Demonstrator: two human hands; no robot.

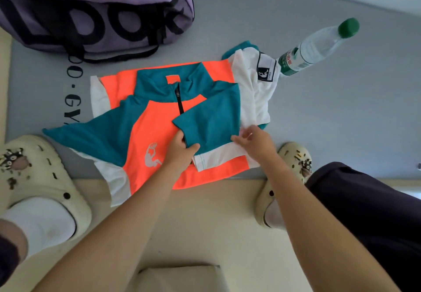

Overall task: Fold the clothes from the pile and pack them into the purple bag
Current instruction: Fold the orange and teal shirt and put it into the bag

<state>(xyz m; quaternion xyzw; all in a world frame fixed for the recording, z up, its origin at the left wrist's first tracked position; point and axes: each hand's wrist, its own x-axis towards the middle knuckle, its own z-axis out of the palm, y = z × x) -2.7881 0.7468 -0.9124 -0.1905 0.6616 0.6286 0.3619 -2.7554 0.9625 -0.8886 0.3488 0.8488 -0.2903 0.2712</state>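
An orange, teal and white zip-neck sports shirt (150, 132) lies spread on the grey mat, its right sleeve folded over the chest. My left hand (180, 152) pinches the teal sleeve's lower corner between thumb and fingers. Beside it, my right hand (255, 142) touches the sleeve's right edge with loosely bent fingers. White and teal clothing (255, 86) lies partly under the shirt at its right. The purple bag (95, 16) stands open at the top left, with something yellow inside.
A clear water bottle (319, 45) with a green cap stands right of the clothes. The grey mat (341, 114) ends at a beige floor near my feet. Cream clogs (43, 177) sit at both sides, the right one (293, 162) close to the shirt's hem.
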